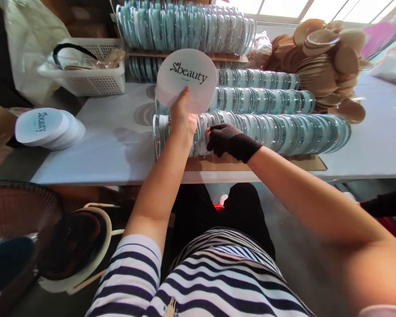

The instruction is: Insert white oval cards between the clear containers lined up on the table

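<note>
Clamped between thumb and fingers, the left hand's (181,116) grip holds a small stack of round white lids (186,79) printed "beauty", raised just above the nearest row of clear teal-edged cases (277,132). Gloved in black, the right hand (229,141) pinches closed on a case in that same row. More rows lie behind on the tabletop (112,145); another lid pile (48,127) sits to the left, a white basket (89,75) beyond.

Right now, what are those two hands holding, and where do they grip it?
The left hand pinches a white round disc printed "beauty" at its lower edge. The gloved right hand rests its fingertips on the front row of clear round cases; a grip cannot be told.
</note>
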Tool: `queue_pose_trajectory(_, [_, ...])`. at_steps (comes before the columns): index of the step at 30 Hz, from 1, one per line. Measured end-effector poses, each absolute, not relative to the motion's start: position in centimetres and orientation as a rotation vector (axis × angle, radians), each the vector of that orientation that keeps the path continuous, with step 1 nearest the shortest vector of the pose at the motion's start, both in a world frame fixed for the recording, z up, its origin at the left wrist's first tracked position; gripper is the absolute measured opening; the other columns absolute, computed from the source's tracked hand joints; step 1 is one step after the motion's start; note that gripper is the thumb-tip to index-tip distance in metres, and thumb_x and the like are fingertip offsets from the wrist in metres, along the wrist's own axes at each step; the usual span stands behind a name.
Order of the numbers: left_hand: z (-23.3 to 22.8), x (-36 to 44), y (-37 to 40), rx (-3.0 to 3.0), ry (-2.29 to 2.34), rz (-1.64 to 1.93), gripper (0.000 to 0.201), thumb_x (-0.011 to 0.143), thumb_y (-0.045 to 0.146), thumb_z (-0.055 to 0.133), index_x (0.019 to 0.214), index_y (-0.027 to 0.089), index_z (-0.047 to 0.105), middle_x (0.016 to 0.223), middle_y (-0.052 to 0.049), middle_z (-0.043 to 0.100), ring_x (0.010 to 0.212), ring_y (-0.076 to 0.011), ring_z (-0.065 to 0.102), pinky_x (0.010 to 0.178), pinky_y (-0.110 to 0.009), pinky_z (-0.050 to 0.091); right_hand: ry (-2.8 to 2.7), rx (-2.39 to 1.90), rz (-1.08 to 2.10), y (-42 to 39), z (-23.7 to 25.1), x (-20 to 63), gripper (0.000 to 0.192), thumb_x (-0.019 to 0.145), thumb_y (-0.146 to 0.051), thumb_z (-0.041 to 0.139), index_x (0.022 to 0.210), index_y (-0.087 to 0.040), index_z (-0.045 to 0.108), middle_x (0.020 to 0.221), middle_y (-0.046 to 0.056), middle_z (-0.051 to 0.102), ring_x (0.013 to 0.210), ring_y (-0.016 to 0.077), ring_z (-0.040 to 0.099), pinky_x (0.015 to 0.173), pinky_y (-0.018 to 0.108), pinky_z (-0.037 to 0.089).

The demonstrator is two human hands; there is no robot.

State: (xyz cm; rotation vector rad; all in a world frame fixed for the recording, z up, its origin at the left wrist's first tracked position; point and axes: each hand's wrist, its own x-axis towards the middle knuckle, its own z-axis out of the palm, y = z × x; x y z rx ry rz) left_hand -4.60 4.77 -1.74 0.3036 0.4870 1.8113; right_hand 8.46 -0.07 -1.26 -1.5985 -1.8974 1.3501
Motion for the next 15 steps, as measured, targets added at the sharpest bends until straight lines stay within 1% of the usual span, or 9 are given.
queue_pose_trajectory(2, [-1.7, -4.6, 4.8, 0.294, 0.500, 1.831, 0.049, 0.093, 0.065, 0.040, 0.127, 0.034, 0.058, 0.136, 0.007, 0.063, 0.147, -0.0203, 0.033, 0.123, -0.048, 0.028, -1.574, -1.394, 1.658, -0.1, -1.5, 8.4, 0.016, 0.094, -0.029, 0.046, 0.082, -0.019, 0.048, 0.068, 0.001, 0.068, 0.042, 0.0078, 0.050, 0.040, 0.018, 0.040])
queue_pose_trajectory(3, [-1.7, -4.6, 4.8, 0.297, 0.514, 1.834, 0.047, 0.095, 0.060, 0.041, 0.130, 0.034, 0.056, 0.137, 0.007, 0.063, 0.146, -0.0198, 0.036, 0.122, -0.047, 0.030, -1.461, -1.294, 1.750, 0.0, -1.7, 8.3, 0.014, 0.095, -0.030, 0.046, 0.084, -0.020, 0.045, 0.068, 0.000, 0.068, 0.042, 0.0079, 0.049, 0.040, 0.018, 0.039])
queue_pose_trajectory(5, [-1.7, -4.6, 4.7, 0.315, 0.539, 1.833, 0.043, 0.098, 0.055, 0.041, 0.132, 0.033, 0.055, 0.138, 0.007, 0.062, 0.144, -0.0194, 0.039, 0.121, -0.048, 0.031, -1.398, -1.197, 1.791, 0.3, -2.1, 8.2, 0.013, 0.095, -0.029, 0.047, 0.085, -0.022, 0.042, 0.062, -0.002, 0.065, 0.041, 0.0090, 0.049, 0.040, 0.018, 0.039])
queue_pose_trajectory(7, [-1.7, -4.6, 4.6, 0.340, 0.560, 1.831, 0.039, 0.099, 0.050, 0.041, 0.130, 0.032, 0.055, 0.139, 0.007, 0.061, 0.142, -0.0187, 0.041, 0.121, -0.048, 0.031, -1.484, -1.215, 1.776, 0.7, -2.5, 8.3, 0.016, 0.094, -0.031, 0.051, 0.084, -0.022, 0.044, 0.055, -0.002, 0.061, 0.040, 0.0106, 0.050, 0.040, 0.019, 0.041])
queue_pose_trajectory(9, [-1.6, -4.6, 4.5, 0.348, 0.589, 1.815, 0.035, 0.099, 0.051, 0.041, 0.124, 0.034, 0.058, 0.139, 0.009, 0.061, 0.144, -0.0173, 0.039, 0.122, -0.048, 0.029, -1.668, -1.338, 1.750, 1.0, -2.7, 8.6, 0.021, 0.090, -0.036, 0.059, 0.082, -0.019, 0.050, 0.051, -0.001, 0.059, 0.038, 0.0118, 0.050, 0.038, 0.020, 0.040])
queue_pose_trajectory(11, [-1.6, -4.5, 4.5, 0.331, 0.618, 1.775, 0.037, 0.095, 0.061, 0.041, 0.115, 0.037, 0.062, 0.136, 0.011, 0.063, 0.150, -0.0163, 0.027, 0.125, -0.047, 0.022, -1.870, -1.426, 1.737, 1.2, -2.5, 9.0, 0.024, 0.088, -0.040, 0.062, 0.083, -0.016, 0.058, 0.053, 0.002, 0.061, 0.039, 0.0124, 0.052, 0.038, 0.022, 0.042])
queue_pose_trajectory(12, [-1.6, -4.5, 4.5, 0.320, 0.632, 1.755, 0.041, 0.092, 0.067, 0.042, 0.112, 0.038, 0.064, 0.134, 0.011, 0.064, 0.152, -0.0161, 0.020, 0.126, -0.047, 0.019, -1.970, -1.464, 1.702, 1.2, -2.1, 9.1, 0.026, 0.089, -0.041, 0.061, 0.084, -0.015, 0.061, 0.054, 0.003, 0.063, 0.041, 0.0130, 0.053, 0.040, 0.023, 0.044])
queue_pose_trajectory(13, [-1.6, -4.4, 4.5, 0.308, 0.645, 1.746, 0.044, 0.089, 0.071, 0.045, 0.111, 0.038, 0.066, 0.132, 0.010, 0.065, 0.154, -0.0166, 0.016, 0.127, -0.047, 0.017, -2.087, -1.520, 1.589, 1.1, -1.5, 9.2, 0.028, 0.089, -0.042, 0.059, 0.084, -0.015, 0.063, 0.057, 0.004, 0.065, 0.044, 0.0140, 0.056, 0.043, 0.024, 0.046])
queue_pose_trajectory(15, [-1.6, -4.2, 4.4, 0.298, 0.670, 1.774, 0.046, 0.086, 0.070, 0.052, 0.113, 0.036, 0.067, 0.130, 0.007, 0.067, 0.153, -0.0196, 0.018, 0.126, -0.048, 0.020, -2.301, -1.680, 1.137, 1.2, 0.3, 9.2, 0.029, 0.089, -0.041, 0.059, 0.083, -0.014, 0.066, 0.070, 0.010, 0.070, 0.058, 0.0192, 0.065, 0.056, 0.030, 0.054])
